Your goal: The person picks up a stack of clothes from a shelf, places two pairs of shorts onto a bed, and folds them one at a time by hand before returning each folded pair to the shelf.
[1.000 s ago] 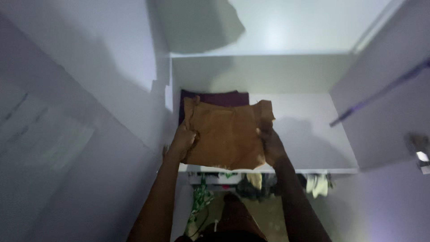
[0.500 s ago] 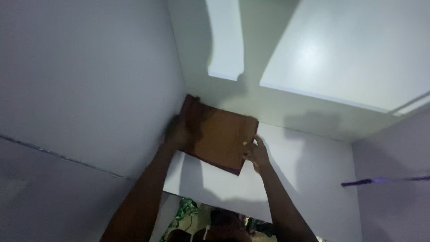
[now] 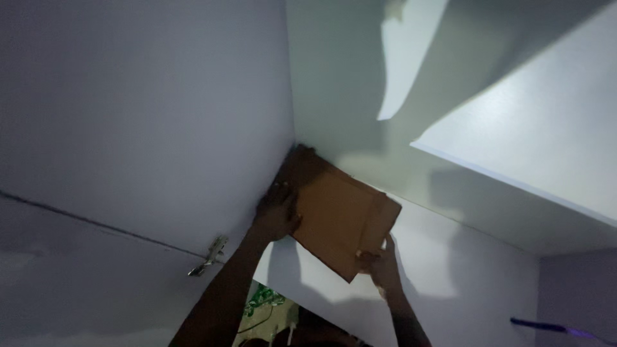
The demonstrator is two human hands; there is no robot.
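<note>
I look up into a white wardrobe. A folded brown cloth (image 3: 337, 215) is held up against the inner corner of the upper compartment, above the white shelf (image 3: 443, 270). My left hand (image 3: 277, 212) grips its left edge next to the side wall. My right hand (image 3: 380, 263) holds its lower right corner from below. Both arms reach up from the bottom of the view.
The white side wall (image 3: 141, 128) of the wardrobe fills the left, with a metal hinge (image 3: 209, 254) low on it. A white ceiling panel (image 3: 533, 128) slopes at the upper right. Green patterned clothes (image 3: 260, 302) hang below the shelf. A purple bar (image 3: 546, 326) shows at the bottom right.
Both hands have lifted the brown cloth from the shelf's front edge and pushed it left and deeper, into the corner. The view has tilted further up.
</note>
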